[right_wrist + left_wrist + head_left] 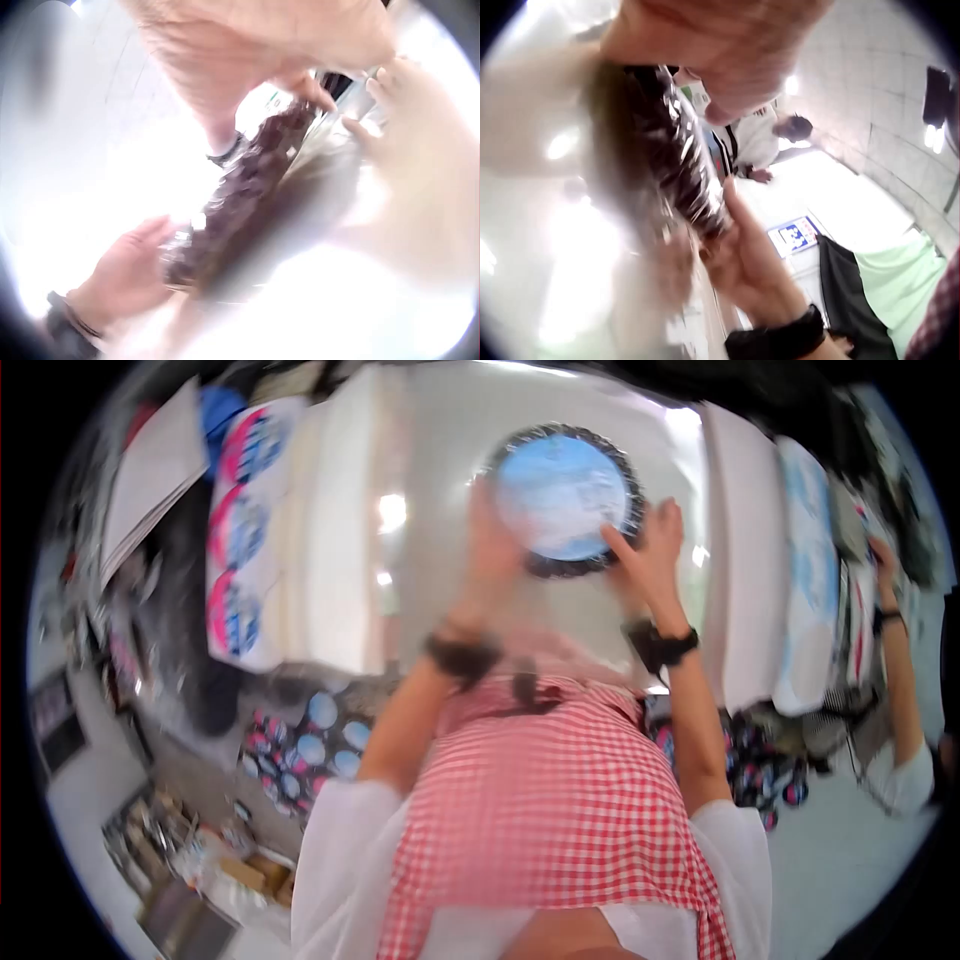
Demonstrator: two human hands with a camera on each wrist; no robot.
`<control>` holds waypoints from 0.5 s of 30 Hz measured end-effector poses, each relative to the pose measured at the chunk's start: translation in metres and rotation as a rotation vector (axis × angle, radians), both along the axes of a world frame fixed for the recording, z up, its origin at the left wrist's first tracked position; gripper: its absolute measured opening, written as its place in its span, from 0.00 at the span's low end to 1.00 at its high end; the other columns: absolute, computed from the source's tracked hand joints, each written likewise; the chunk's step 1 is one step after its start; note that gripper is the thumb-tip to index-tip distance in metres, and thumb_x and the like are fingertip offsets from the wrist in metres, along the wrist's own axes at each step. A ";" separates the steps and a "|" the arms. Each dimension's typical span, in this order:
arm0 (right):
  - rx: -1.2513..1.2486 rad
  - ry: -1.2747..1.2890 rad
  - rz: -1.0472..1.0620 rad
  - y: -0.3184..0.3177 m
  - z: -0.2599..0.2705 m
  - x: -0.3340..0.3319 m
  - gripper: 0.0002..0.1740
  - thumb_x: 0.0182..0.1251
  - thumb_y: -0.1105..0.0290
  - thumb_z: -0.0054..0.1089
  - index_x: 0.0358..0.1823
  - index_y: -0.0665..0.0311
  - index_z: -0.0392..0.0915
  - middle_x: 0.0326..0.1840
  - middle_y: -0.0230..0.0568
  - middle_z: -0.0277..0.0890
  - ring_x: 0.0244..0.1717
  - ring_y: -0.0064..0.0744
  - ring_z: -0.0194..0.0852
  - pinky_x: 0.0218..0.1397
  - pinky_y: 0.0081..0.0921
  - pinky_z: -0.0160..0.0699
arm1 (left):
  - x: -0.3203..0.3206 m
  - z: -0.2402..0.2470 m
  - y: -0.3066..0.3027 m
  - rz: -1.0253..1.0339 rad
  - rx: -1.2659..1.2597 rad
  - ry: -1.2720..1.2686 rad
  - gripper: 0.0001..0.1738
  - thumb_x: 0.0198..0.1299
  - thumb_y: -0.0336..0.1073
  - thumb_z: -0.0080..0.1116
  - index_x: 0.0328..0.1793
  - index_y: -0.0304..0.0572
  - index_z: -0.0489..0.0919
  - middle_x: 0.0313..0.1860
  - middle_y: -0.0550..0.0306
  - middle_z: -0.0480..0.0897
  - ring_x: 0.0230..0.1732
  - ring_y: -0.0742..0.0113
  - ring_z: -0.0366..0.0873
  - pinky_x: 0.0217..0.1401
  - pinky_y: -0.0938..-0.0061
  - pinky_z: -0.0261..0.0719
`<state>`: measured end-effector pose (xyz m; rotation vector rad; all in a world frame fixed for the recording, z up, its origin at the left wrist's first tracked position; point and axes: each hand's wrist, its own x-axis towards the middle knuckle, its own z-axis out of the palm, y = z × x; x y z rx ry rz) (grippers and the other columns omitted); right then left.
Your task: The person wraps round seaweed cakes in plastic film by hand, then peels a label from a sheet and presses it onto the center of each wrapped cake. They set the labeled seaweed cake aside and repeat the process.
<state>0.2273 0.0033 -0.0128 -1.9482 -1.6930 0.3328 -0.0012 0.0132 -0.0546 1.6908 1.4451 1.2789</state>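
A round package with a pale blue label and a dark ridged rim in clear plastic is over the shiny metal surface. My left hand, blurred, holds its left edge. On its right edge is my right hand, thumb over the label and fingers spread along the side. The left wrist view shows the dark rim between my left hand and right hand. In the right wrist view the rim runs from my right hand down to my left hand. Some fingertips are hidden.
White stacks stand at the left and right of the metal surface, with printed packs beyond the left one. Another person's arm reaches in at far right. A person in white shows in the left wrist view.
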 end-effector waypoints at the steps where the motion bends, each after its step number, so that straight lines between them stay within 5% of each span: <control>1: -0.002 0.306 0.061 0.002 0.009 -0.011 0.39 0.62 0.60 0.64 0.69 0.72 0.58 0.74 0.64 0.50 0.69 0.54 0.60 0.68 0.43 0.64 | 0.011 0.029 -0.010 0.001 -0.012 0.515 0.37 0.66 0.44 0.55 0.78 0.41 0.57 0.77 0.29 0.47 0.78 0.44 0.49 0.74 0.58 0.58; 3: 0.091 1.090 0.038 0.001 0.070 -0.039 0.35 0.62 0.72 0.63 0.69 0.71 0.59 0.72 0.59 0.58 0.66 0.50 0.67 0.64 0.37 0.71 | 0.007 0.053 -0.010 -0.138 -0.092 0.053 0.29 0.66 0.44 0.55 0.70 0.40 0.69 0.72 0.33 0.62 0.72 0.49 0.63 0.69 0.62 0.66; 6: 0.389 0.167 0.518 -0.009 0.099 -0.044 0.33 0.53 0.81 0.64 0.64 0.60 0.70 0.63 0.53 0.72 0.61 0.51 0.73 0.62 0.39 0.74 | -0.068 0.120 -0.024 -0.223 -0.379 0.277 0.17 0.64 0.39 0.57 0.55 0.38 0.81 0.56 0.46 0.81 0.56 0.58 0.80 0.57 0.69 0.76; 7: 0.548 -0.243 0.642 -0.005 0.098 -0.048 0.32 0.49 0.76 0.67 0.61 0.57 0.74 0.66 0.54 0.69 0.65 0.50 0.69 0.65 0.45 0.70 | -0.096 0.117 -0.032 0.042 -0.187 0.223 0.11 0.63 0.35 0.59 0.47 0.37 0.82 0.48 0.50 0.84 0.48 0.60 0.82 0.51 0.71 0.78; 8: 0.360 -0.287 0.743 -0.008 0.090 -0.051 0.32 0.50 0.73 0.68 0.61 0.56 0.74 0.68 0.53 0.67 0.67 0.50 0.67 0.67 0.47 0.67 | -0.129 0.113 -0.038 0.299 0.011 0.168 0.06 0.61 0.31 0.60 0.40 0.36 0.84 0.40 0.55 0.87 0.41 0.62 0.85 0.46 0.73 0.80; 10: 0.027 -0.312 0.940 -0.024 0.072 -0.053 0.33 0.51 0.64 0.69 0.62 0.58 0.73 0.71 0.51 0.63 0.71 0.50 0.60 0.71 0.47 0.59 | -0.214 0.107 -0.060 0.624 0.107 0.549 0.04 0.59 0.29 0.62 0.39 0.37 0.84 0.41 0.50 0.86 0.42 0.56 0.85 0.46 0.71 0.80; 11: 0.050 -0.234 0.870 -0.022 0.069 -0.054 0.33 0.53 0.62 0.69 0.62 0.59 0.73 0.71 0.50 0.63 0.71 0.50 0.60 0.71 0.46 0.59 | -0.250 0.096 -0.072 0.765 0.156 0.794 0.06 0.59 0.31 0.63 0.39 0.37 0.84 0.44 0.50 0.86 0.44 0.55 0.84 0.48 0.69 0.80; 13: 0.080 -0.087 0.722 -0.015 0.062 -0.050 0.33 0.55 0.59 0.67 0.62 0.62 0.72 0.71 0.50 0.62 0.70 0.51 0.60 0.70 0.45 0.59 | -0.289 0.074 -0.092 0.776 0.173 1.016 0.11 0.58 0.36 0.65 0.43 0.37 0.85 0.50 0.50 0.84 0.50 0.54 0.82 0.52 0.67 0.79; 15: 0.120 -0.275 0.629 -0.005 0.054 -0.053 0.34 0.62 0.54 0.60 0.67 0.64 0.67 0.74 0.48 0.58 0.72 0.50 0.55 0.73 0.44 0.51 | -0.300 0.061 -0.097 0.766 0.172 1.024 0.13 0.58 0.37 0.66 0.45 0.37 0.85 0.53 0.50 0.83 0.53 0.54 0.81 0.53 0.67 0.78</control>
